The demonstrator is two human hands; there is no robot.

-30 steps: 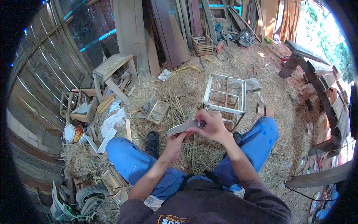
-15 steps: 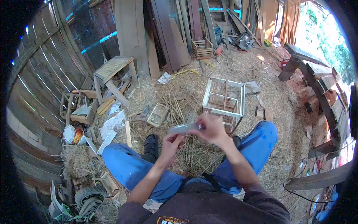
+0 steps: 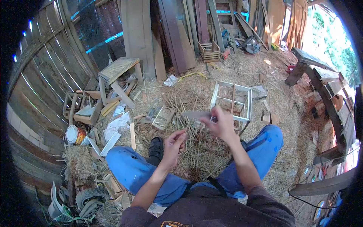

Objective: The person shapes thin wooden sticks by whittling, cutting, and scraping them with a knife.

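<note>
The right hand (image 3: 220, 123) is closed on one end of a flat, pale piece (image 3: 196, 114), and a small dark bit shows by its fingers. The piece is up over the straw floor (image 3: 196, 151), pointing to the left, and in this view its held end is by the near left corner of the wooden frame (image 3: 250, 106). The left hand (image 3: 174, 145) is apart from the piece, with its fingers bent in. I cannot tell if they pinch something small. The piece is blurry, but it looks thin, light and stiff, so I think it would not flop. Its edge may be sharp. The thick end, where the right hand is, looks like the best spot to hold, with fingers off the thin edges.
</note>
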